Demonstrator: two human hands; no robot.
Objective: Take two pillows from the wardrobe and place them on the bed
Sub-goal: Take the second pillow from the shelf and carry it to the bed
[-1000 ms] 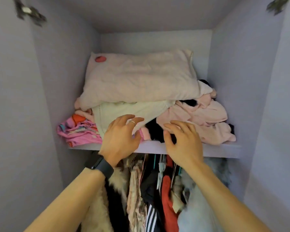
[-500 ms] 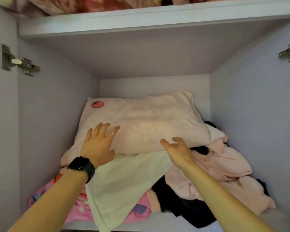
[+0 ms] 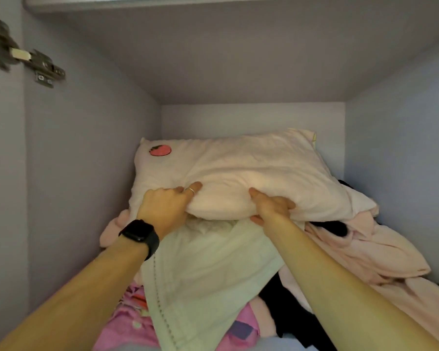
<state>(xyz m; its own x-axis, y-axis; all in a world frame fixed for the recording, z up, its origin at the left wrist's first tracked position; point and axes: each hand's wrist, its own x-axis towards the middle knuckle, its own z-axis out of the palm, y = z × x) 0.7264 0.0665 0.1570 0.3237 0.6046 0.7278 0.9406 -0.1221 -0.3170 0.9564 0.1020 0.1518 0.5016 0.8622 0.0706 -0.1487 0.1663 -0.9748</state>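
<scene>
Lilac wardrobe compartment (image 3: 69, 153): soft pale-pink pillow with strawberry patch (image 3: 251, 171) on top of clothes pile. Left hand (image 3: 166, 206) and right hand (image 3: 273, 206) both grip its near edge, fingers curled into fabric. Beneath it: pale-green cloth (image 3: 208, 279), pink garments (image 3: 365, 252), black garment (image 3: 287, 315).

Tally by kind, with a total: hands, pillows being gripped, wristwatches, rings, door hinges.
Hands: 2 (left hand, right hand)
Gripped pillow: 1
Wristwatch: 1
Ring: 1
Hinge: 1
Total: 6
</scene>
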